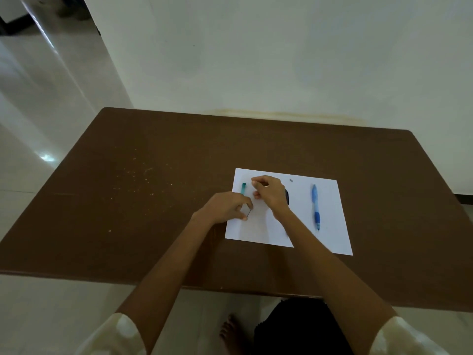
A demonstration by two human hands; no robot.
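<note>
Lying pinched in left hand point(226, 207), small grey block point(247, 210).

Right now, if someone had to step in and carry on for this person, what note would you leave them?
Left hand: pinches a small grey block near the paper's left edge.
Right hand: fingers curled above the paper; too small to tell if it holds anything.
On the paper: teal stick by the left hand, blue pen at the right, and a dark object half hidden behind the right hand.
Done: the block is in hand.
Left: probably working the block with both hands; the pen is untouched.
</note>
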